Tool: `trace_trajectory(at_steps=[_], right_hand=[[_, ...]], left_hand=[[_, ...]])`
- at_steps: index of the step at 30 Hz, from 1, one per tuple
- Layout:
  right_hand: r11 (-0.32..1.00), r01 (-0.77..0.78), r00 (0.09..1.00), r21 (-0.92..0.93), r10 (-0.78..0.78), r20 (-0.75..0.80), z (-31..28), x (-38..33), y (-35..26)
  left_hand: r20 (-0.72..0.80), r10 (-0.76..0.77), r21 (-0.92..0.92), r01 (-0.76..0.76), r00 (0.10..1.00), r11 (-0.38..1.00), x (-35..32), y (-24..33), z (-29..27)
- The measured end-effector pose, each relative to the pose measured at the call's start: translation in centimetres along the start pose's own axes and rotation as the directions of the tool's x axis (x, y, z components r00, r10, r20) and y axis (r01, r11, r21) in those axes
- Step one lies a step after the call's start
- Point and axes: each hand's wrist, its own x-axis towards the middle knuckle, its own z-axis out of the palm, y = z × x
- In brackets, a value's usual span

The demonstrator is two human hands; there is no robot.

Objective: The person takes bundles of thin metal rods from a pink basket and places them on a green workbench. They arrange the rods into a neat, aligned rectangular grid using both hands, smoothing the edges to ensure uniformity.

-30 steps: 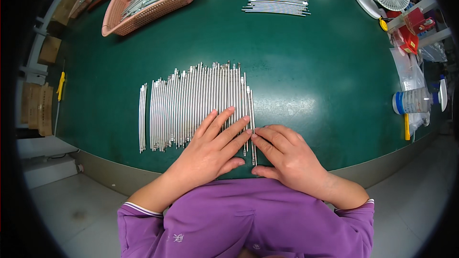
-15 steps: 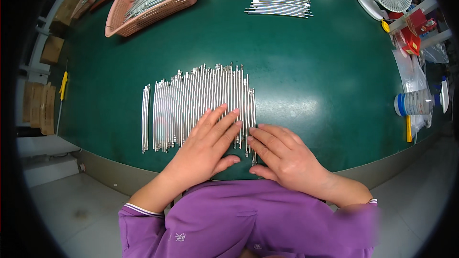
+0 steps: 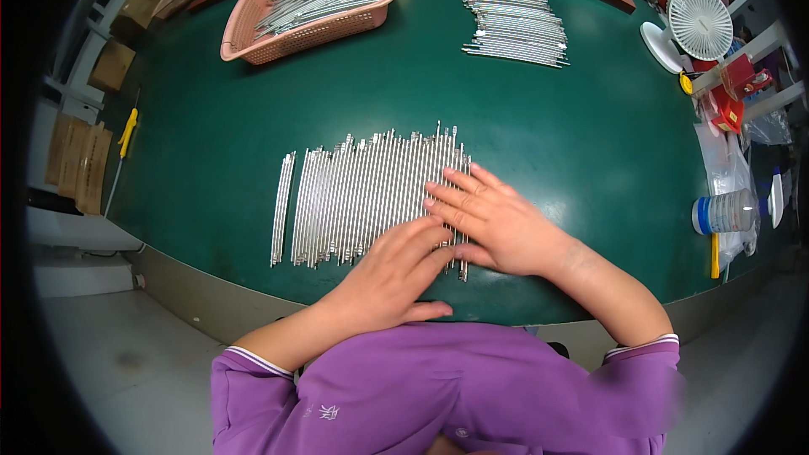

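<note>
A row of thin silvery metal rods (image 3: 362,194) lies side by side on the green table, their ends uneven. Resting flat over the right end of this row is my right hand (image 3: 497,223), fingers stretched out and spread, pointing left. My left hand (image 3: 396,274) lies at the near ends of the rods, right-of-middle, with its fingertips close to my right thumb and its own thumb stretched apart. Neither hand grasps a rod. A few rods (image 3: 283,209) lie a small gap away at the row's left end. My hands cover part of the rods.
A pink basket (image 3: 316,40) of loose rods stands at the far left, and a second stack of rods (image 3: 516,21) lies at the far right. A yellow-handled screwdriver (image 3: 128,131) is on the left. A white fan (image 3: 699,21) and a plastic bottle (image 3: 726,211) stand along the right edge.
My right hand has moved from beside the rods' near right ends up and over the row's right end. My left hand has slid off the rods toward their near ends. The view has shifted slightly.
</note>
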Motion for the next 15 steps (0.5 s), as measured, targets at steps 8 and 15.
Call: trace_trajectory(at_steps=[8,15], right_hand=[[0.551,-0.005,0.889,0.835,0.385,-0.249,-0.9,6.6,8.0],[0.395,-0.13,0.968,0.91,0.249,0.03,-0.6,6.7,6.6]], left_hand=[[0.053,0.238,0.07,-0.242,0.97,0.968,3.8,-0.3,2.0],[-0.061,0.171,0.145,-0.161,0.983,0.976,4.1,-2.3,2.6]])
